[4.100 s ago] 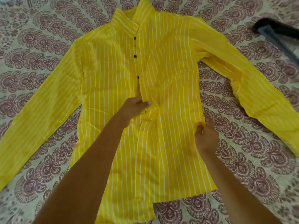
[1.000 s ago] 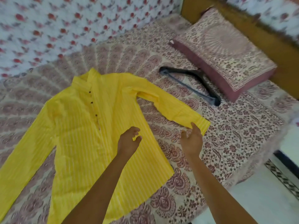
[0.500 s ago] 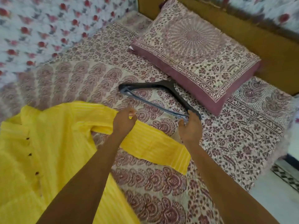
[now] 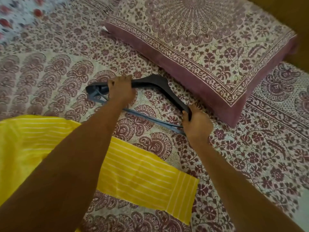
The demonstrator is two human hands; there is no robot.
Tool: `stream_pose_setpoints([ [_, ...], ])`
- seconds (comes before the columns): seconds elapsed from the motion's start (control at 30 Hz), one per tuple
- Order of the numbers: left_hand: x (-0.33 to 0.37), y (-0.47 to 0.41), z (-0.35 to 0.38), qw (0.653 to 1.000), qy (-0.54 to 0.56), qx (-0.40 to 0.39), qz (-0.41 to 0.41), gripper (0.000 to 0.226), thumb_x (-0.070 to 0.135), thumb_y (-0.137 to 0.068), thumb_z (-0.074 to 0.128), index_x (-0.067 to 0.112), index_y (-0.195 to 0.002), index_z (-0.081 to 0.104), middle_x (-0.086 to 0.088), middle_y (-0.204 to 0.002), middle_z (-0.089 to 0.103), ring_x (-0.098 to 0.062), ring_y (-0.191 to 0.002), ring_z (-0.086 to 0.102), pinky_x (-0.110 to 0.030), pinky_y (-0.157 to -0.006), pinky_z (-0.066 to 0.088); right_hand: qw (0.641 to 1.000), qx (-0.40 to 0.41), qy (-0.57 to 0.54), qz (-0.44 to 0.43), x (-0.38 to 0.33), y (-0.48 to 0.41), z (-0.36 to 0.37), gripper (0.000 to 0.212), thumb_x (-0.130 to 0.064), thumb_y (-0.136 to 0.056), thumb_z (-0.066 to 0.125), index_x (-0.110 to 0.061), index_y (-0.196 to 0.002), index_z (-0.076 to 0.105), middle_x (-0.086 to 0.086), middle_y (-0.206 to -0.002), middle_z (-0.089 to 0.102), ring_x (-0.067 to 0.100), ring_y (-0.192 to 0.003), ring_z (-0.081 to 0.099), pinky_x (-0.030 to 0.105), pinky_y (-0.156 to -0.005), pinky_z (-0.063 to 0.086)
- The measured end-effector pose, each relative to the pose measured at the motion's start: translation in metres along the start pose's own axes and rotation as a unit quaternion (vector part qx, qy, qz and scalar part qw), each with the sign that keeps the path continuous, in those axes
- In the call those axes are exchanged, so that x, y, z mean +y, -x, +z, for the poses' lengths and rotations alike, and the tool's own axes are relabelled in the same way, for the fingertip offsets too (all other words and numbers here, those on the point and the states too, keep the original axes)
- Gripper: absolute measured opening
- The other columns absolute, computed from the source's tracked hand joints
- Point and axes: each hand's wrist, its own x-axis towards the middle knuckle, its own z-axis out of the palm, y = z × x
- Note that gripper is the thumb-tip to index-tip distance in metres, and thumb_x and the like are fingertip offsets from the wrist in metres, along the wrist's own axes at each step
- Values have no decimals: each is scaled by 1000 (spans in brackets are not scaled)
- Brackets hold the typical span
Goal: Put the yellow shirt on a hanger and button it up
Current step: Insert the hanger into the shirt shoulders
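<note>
My left hand (image 4: pixel 121 91) and right hand (image 4: pixel 197 123), apart, grip the hanger (image 4: pixel 154 82); next, slip it into the yellow shirt (image 4: pixel 142 178) nearer me.

A bedspread (image 4: pixel 50 67) printed in maroon on cream, with scalloped and floral motifs, covers most of the view. A pillow (image 4: pixel 209 39) in a matching print with a solid maroon border lies on it at 1 o'clock. Behind the pillow, at 2 o'clock, stands a plain brown wooden board (image 4: pixel 297 22). At 10 o'clock a white surface with red flowers (image 4: pixel 15 17) shows, blurred. Lighting is soft and even.
</note>
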Motion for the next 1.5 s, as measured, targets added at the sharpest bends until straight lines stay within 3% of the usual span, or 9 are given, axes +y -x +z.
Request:
stream_pose_setpoints([
  [0.33,-37,45,-22,992,118,40,-28,20,31,-91,50,18,-102,59,-7,-82,55,-32,-92,55,-49,-99,30,996,50,-31,-74,-7,35,-8,28,-31,-91,48,-12,-103,65,16,-68,65,32,-52,57,26,-49,33],
  [0.5,-101,130,-57,981,131,104,-94,20,29,-92,52,17,-104,61,-11,-85,60,-35,-93,56,-47,-101,30,985,32,-47,-162,-58,92,-16,28,-30,-84,53,-9,-92,69,10,-47,55,18,-33,28,11,-42,7],
  [0.67,-191,232,-77,971,109,117,-178,29,40,-90,54,25,-113,63,-8,-106,66,-30,-106,56,-44,-101,25,966,-14,-50,-253,-118,166,-16,38,-38,-86,44,-11,-96,70,8,-55,63,25,-37,50,14,-41,16],
  [0.77,-242,299,-83,959,108,132,-227,30,42,-89,54,26,-113,64,-8,-108,67,-29,-107,57,-43,-103,24,953,-33,-37,-300,-152,213,-15,35,-38,-84,47,-13,-94,70,4,-58,66,23,-38,53,13,-42,7],
  [0.9,-296,394,-93,925,146,182,-301,24,34,-92,53,24,-110,66,-8,-99,68,-30,-99,58,-41,-100,21,938,-35,-46,-342,-207,277,-19,22,-34,-77,60,-16,-84,70,2,-53,62,22,-38,53,15,-37,19],
  [1.03,-350,477,-104,888,149,220,-376,23,32,-93,51,25,-110,65,-9,-91,67,-31,-95,58,-41,-97,24,923,-49,-99,-368,-256,338,-19,19,-34,-81,64,-15,-81,67,5,-63,64,25,-55,61,27,-46,41],
  [1.13,-391,522,-109,854,148,241,-437,23,31,-94,50,24,-109,66,-12,-85,66,-33,-89,57,-42,-92,26,920,-64,-114,-371,-288,372,-14,43,-43,-85,46,-10,-108,62,11,-99,67,31,-88,63,40,-66,53],
  [1.33,-444,557,-115,785,156,278,-531,21,27,-93,48,17,-97,66,-12,-69,57,-31,-75,51,-42,-94,25,930,-69,-111,-344,-325,409,-6,59,-46,-87,33,-6,-128,49,15,-127,57,36,-112,55,47,-80,49],
  [1.5,-474,552,-102,751,147,293,-572,23,28,-93,48,18,-100,67,-19,-79,63,-35,-84,53,-42,-91,26,938,-116,-91,-314,-341,405,22,42,-33,-93,47,-10,-128,50,9,-128,57,31,-116,52,44,-84,44],
])
